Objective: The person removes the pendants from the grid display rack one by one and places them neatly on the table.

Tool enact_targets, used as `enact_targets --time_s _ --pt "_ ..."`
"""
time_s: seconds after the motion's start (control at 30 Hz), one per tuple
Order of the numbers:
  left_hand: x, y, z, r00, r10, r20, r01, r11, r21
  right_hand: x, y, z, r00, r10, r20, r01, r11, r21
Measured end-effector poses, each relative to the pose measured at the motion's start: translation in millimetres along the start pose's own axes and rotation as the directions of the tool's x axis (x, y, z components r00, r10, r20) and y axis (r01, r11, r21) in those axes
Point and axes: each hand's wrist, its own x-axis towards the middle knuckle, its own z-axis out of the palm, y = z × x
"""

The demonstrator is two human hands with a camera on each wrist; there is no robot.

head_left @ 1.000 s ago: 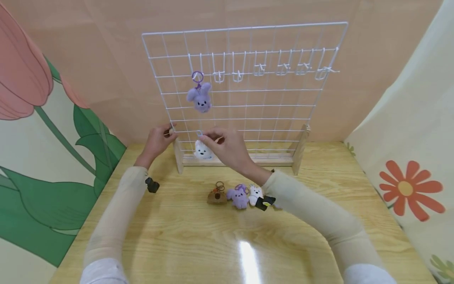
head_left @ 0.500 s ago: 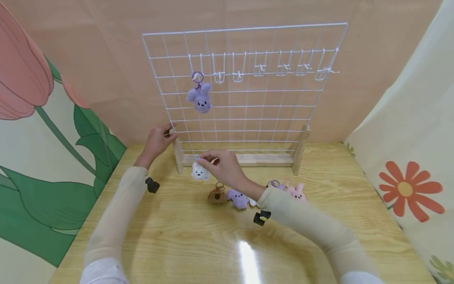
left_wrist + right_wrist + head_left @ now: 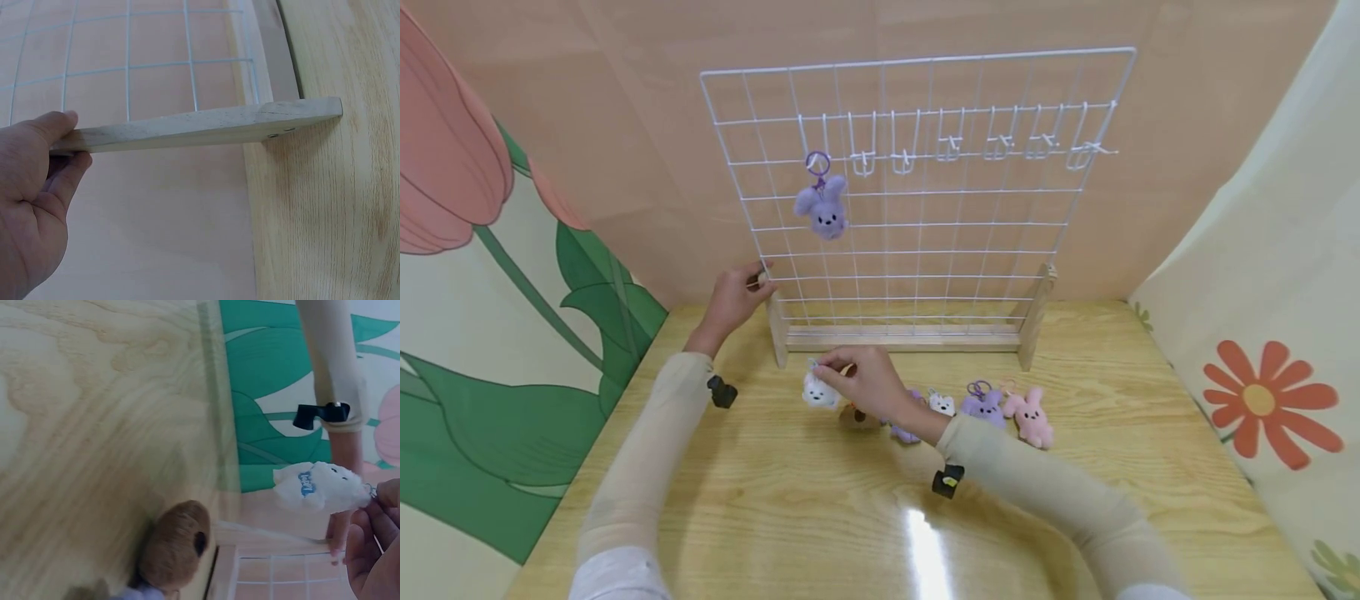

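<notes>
My right hand (image 3: 868,383) pinches the ring end of a white plush keychain (image 3: 820,392), which hangs in front of the rack's base. In the right wrist view the white plush (image 3: 322,487) shows blue lettering, and its ring lies between thumb and fingers. My left hand (image 3: 733,300) grips the left wooden upright (image 3: 187,128) of the white wire grid rack (image 3: 917,192), thumb on one face and fingers on the other. A purple bunny keychain (image 3: 825,208) hangs by its ring from the leftmost hook. Below my right hand a brown plush keychain (image 3: 859,418) is partly hidden.
Along the table (image 3: 820,517) lie a purple plush (image 3: 904,432) partly behind my wrist, a white plush (image 3: 942,403), another purple plush (image 3: 985,408) and a pink bunny plush (image 3: 1032,418). Several white hooks (image 3: 950,146) line the grid's upper part. A peach backdrop (image 3: 625,208) stands behind.
My right hand has come down and toward me from in front of the grid, carrying the white plush keychain. The pink plush has come into sight. The left hand stays on the upright.
</notes>
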Motion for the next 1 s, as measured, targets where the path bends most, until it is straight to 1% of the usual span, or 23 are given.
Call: enact_targets --time_s 0.23,0.6,0.83,1.0 --pt "0.2 -1.1 0.2 1.000 -0.011 0.002 0.011 1.000 -0.012 -5.8 7.7 11.9 0.998 0.041 0.040 -0.041 0.999 -0.005" --pt "1.3 -1.7 0.8 1.000 -0.001 -0.011 0.001 1.000 -0.020 -18.6 16.8 27.2 0.993 0.080 0.087 -0.077 0.996 -0.034" --pt "1.6 -1.4 0.4 1.000 -0.002 -0.014 0.002 1.000 -0.012 -27.8 21.3 34.5 0.984 0.113 0.135 -0.110 0.993 -0.033" --pt "1.4 -1.9 0.9 1.000 0.011 -0.019 -0.011 1.000 -0.009 -30.3 25.5 41.3 0.981 0.129 0.148 -0.122 0.991 -0.056"
